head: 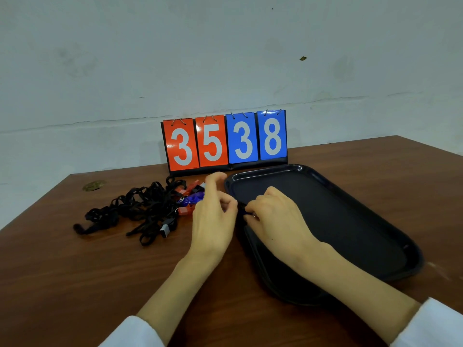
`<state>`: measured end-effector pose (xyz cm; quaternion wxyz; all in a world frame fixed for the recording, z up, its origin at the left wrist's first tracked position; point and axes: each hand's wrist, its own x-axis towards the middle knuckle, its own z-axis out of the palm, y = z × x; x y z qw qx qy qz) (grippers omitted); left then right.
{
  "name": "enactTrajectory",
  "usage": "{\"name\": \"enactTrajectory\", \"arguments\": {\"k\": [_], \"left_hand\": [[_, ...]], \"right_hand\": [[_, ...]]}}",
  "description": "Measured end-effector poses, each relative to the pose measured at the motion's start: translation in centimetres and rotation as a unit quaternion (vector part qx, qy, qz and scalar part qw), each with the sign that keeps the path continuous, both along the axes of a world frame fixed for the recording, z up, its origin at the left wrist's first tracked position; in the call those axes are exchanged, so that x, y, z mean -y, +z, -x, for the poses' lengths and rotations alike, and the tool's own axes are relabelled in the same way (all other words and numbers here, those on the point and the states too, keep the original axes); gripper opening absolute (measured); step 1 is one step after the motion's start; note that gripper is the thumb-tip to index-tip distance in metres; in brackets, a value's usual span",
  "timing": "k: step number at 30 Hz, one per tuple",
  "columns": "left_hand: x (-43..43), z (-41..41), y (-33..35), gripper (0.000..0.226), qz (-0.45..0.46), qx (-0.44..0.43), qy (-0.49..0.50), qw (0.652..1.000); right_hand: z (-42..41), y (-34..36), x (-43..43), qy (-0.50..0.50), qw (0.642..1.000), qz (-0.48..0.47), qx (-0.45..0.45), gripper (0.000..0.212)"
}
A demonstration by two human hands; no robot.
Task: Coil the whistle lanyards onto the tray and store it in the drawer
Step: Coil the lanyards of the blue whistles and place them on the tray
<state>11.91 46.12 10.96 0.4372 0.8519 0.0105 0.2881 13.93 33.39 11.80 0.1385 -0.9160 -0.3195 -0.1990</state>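
Whistle lanyards [140, 209] lie in a loose black tangle at centre left of the frame, on the brown desk [100, 284]. They are just left of the dark tray [295, 167] and none of that heap is on it yet. The straps are flat, narrow and limp, looped over one another. A grey clip [165, 230] shows at the near edge of the heap. Red whistles [186, 190] and a purple whistle [193, 197] are bunched at the end nearest the tray.

Both hands meet over the tray's left rim. The left hand [213, 221] has its thumb and lower fingers [226, 202] curled in, with the index finger raised and blurred. The right hand [273, 216] has its fingers [253, 209] curled towards them. Between the two they seem to pinch a short run of dark strap [241, 209], though it is hard to make out against the dark tray.

The step in hand looks like starting the first coil. To do it well, I would draw one lanyard free of the heap before winding, since the loops look likely to drag their neighbours along. One hand can anchor the strap while the other lays even turns. The coil should then be set flat on the tray floor with its whistle beside it, so it does not spring open.

A flip scoreboard [225, 141] reading 35 and 38 stands behind, at upper centre. No drawer is in view.
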Motion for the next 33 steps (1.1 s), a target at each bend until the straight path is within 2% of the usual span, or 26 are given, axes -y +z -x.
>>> {"name": "enactTrajectory", "arguments": {"k": [2,4,6,10,15,17,19,22,26,29,33], "left_hand": [[-0.3,-0.3,0.2,0.041,0.116,-0.053,-0.023,0.992],[-0.8,-0.6,0.1,0.028,0.164,-0.075,-0.038,0.983],[-1.2,-0.7,0.0,0.019,0.128,-0.065,-0.045,0.989],[-1.6,-1.0,-0.3,0.024,0.000,-0.039,-0.039,0.998],[-2.1,-0.9,-0.3,0.023,-0.159,0.007,-0.074,0.984],[-2.0,-0.9,-0.3,0.024,-0.179,0.016,-0.086,0.980],[-1.9,-1.0,-0.5,0.021,-0.167,0.020,-0.078,0.983],[-1.8,-0.9,-0.5,0.014,-0.102,0.017,-0.065,0.993],[-1.9,-0.6,0.3,0.023,-0.045,-0.001,-0.084,0.995],[-2.1,-0.6,0.8,0.023,-0.010,-0.008,-0.079,0.997],[-2.4,-0.8,0.7,0.018,0.053,-0.061,-0.090,0.993]], "right_hand": [[-0.1,-0.1,0.1,0.009,1.000,-0.009,0.000,0.025],[-0.1,-0.2,0.1,0.018,1.000,-0.014,0.007,0.024],[-0.2,-0.3,0.2,0.018,0.999,-0.033,0.002,0.023],[-0.2,-0.4,0.3,0.007,0.998,-0.057,-0.018,0.021],[-0.4,-0.1,0.5,-0.005,0.998,-0.059,-0.021,0.023],[-0.6,0.0,0.7,-0.011,0.998,-0.056,-0.015,0.024],[-0.7,0.0,0.8,-0.008,0.999,-0.052,-0.005,0.024],[-0.7,0.2,0.8,0.014,1.000,-0.013,0.007,0.025],[-0.7,0.8,1.0,0.067,0.997,0.029,-0.010,0.025],[-0.8,1.3,1.2,0.098,0.995,0.002,-0.002,0.022],[-0.8,1.3,1.4,0.121,0.992,-0.029,0.003,0.019]]}}
